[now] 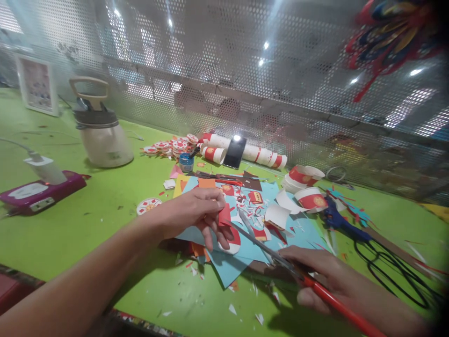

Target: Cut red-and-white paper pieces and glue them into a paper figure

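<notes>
Above the blue sheets (228,267), my left hand (199,210) pinches a red piece (225,215) between thumb and fingers. My right hand (326,271) grips the red-handled scissors (312,283), blades parted and directed at that piece; I cannot tell whether they touch it. Cut paper cups (311,200) and a blue glue gun (345,225) lie to the right on the green counter (105,196). Beyond the sheets stand a blue jar (186,163) and, farther right, a phone (235,152) propped at a tilt.

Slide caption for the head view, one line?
Left hand holds red paper; right hand holds open scissors over blue sheets on a green table.
</notes>
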`<action>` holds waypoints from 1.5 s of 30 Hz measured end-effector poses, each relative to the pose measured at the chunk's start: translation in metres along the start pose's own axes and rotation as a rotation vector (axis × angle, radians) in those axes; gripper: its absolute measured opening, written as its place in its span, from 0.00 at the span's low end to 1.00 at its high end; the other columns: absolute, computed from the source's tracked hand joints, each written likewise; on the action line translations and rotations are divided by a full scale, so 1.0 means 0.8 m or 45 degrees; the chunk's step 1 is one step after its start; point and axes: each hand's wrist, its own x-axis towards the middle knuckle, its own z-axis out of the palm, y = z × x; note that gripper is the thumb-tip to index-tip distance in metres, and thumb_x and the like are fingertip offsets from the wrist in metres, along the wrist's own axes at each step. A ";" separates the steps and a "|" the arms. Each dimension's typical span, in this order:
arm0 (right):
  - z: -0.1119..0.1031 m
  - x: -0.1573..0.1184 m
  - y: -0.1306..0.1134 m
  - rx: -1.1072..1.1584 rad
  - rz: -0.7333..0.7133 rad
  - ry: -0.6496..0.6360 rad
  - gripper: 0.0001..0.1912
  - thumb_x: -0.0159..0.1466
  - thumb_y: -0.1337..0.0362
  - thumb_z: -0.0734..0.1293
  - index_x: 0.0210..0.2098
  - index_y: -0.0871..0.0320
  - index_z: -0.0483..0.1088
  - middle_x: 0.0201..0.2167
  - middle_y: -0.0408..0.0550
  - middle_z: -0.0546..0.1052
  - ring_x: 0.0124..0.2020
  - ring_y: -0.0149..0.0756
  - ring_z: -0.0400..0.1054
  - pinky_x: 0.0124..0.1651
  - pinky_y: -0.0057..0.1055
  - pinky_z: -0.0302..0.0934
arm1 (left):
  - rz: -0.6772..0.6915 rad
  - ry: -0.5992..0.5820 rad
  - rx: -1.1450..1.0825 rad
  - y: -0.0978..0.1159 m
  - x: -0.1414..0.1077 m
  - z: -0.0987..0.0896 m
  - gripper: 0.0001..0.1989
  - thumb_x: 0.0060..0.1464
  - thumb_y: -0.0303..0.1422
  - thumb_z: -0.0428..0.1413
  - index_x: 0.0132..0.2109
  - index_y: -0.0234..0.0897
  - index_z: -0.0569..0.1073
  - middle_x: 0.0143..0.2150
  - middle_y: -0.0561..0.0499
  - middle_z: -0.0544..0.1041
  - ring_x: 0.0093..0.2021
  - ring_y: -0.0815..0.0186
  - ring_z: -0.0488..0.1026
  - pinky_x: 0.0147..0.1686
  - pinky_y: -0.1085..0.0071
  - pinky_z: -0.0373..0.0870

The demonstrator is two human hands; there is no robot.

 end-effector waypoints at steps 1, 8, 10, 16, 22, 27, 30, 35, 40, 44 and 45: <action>-0.001 0.001 -0.003 0.002 -0.009 -0.001 0.18 0.60 0.51 0.66 0.46 0.49 0.74 0.45 0.48 0.78 0.45 0.48 0.72 0.43 0.37 0.69 | 0.010 0.011 -0.008 0.000 0.000 0.000 0.11 0.59 0.38 0.52 0.31 0.38 0.63 0.28 0.46 0.80 0.27 0.63 0.78 0.20 0.73 0.69; -0.005 0.004 -0.017 0.033 -0.020 0.000 0.17 0.60 0.49 0.65 0.41 0.52 0.75 0.35 0.47 0.79 0.35 0.43 0.72 0.37 0.33 0.68 | 0.046 0.137 0.056 0.003 0.002 0.000 0.11 0.56 0.38 0.55 0.31 0.37 0.65 0.27 0.46 0.79 0.27 0.62 0.78 0.21 0.73 0.70; -0.006 0.005 -0.018 0.060 -0.007 -0.010 0.17 0.60 0.49 0.65 0.43 0.52 0.75 0.36 0.47 0.78 0.36 0.43 0.72 0.38 0.33 0.67 | 0.063 0.154 0.058 0.003 0.003 -0.001 0.11 0.56 0.37 0.56 0.31 0.36 0.66 0.29 0.45 0.80 0.28 0.62 0.79 0.23 0.73 0.71; -0.006 0.005 -0.016 0.079 -0.043 -0.024 0.16 0.61 0.51 0.66 0.44 0.50 0.75 0.36 0.46 0.79 0.36 0.41 0.72 0.38 0.32 0.67 | 0.033 0.077 0.040 0.003 0.002 -0.005 0.08 0.57 0.35 0.55 0.32 0.36 0.66 0.27 0.47 0.79 0.26 0.63 0.79 0.19 0.76 0.68; -0.003 0.003 -0.013 0.074 -0.085 -0.052 0.19 0.60 0.50 0.66 0.48 0.50 0.74 0.38 0.46 0.79 0.38 0.43 0.73 0.39 0.32 0.67 | -0.031 -0.043 0.110 0.004 -0.001 -0.006 0.08 0.60 0.35 0.52 0.33 0.36 0.66 0.22 0.49 0.78 0.20 0.67 0.76 0.15 0.77 0.63; -0.001 0.006 -0.014 0.015 -0.080 -0.078 0.20 0.61 0.48 0.65 0.47 0.51 0.74 0.39 0.47 0.79 0.39 0.44 0.72 0.39 0.33 0.67 | -0.007 -0.001 0.237 0.005 -0.001 -0.003 0.09 0.59 0.37 0.54 0.35 0.37 0.69 0.21 0.53 0.77 0.18 0.70 0.73 0.15 0.78 0.61; -0.001 0.006 -0.014 0.026 -0.076 -0.078 0.20 0.62 0.48 0.64 0.48 0.51 0.73 0.38 0.47 0.79 0.37 0.43 0.72 0.39 0.34 0.67 | 0.021 0.035 0.287 0.003 -0.001 -0.003 0.09 0.59 0.38 0.53 0.36 0.37 0.71 0.20 0.55 0.75 0.16 0.72 0.71 0.17 0.78 0.61; 0.001 0.008 -0.013 0.052 -0.045 -0.044 0.18 0.62 0.50 0.65 0.47 0.51 0.73 0.37 0.46 0.79 0.36 0.42 0.72 0.38 0.32 0.66 | 0.027 0.062 0.249 0.000 0.000 -0.002 0.09 0.60 0.38 0.51 0.38 0.38 0.73 0.24 0.54 0.78 0.17 0.73 0.70 0.15 0.78 0.57; 0.006 0.010 -0.015 0.054 0.041 0.005 0.17 0.60 0.51 0.66 0.45 0.51 0.75 0.36 0.46 0.79 0.36 0.42 0.72 0.38 0.32 0.67 | 0.039 0.188 0.209 0.000 0.000 0.002 0.19 0.60 0.47 0.47 0.40 0.36 0.74 0.22 0.51 0.75 0.19 0.70 0.69 0.16 0.75 0.52; 0.011 0.010 -0.016 0.065 0.104 0.054 0.19 0.59 0.50 0.67 0.47 0.51 0.74 0.36 0.47 0.79 0.36 0.43 0.72 0.40 0.35 0.66 | 0.092 0.247 0.150 -0.001 0.000 0.004 0.22 0.60 0.49 0.46 0.46 0.36 0.73 0.25 0.49 0.75 0.21 0.69 0.68 0.17 0.74 0.51; 0.013 0.010 -0.015 0.071 0.101 0.066 0.20 0.59 0.51 0.67 0.47 0.51 0.74 0.36 0.47 0.79 0.36 0.43 0.72 0.40 0.35 0.66 | 0.104 0.256 0.122 -0.001 0.000 0.005 0.22 0.59 0.49 0.47 0.47 0.36 0.73 0.26 0.49 0.75 0.21 0.70 0.68 0.17 0.74 0.51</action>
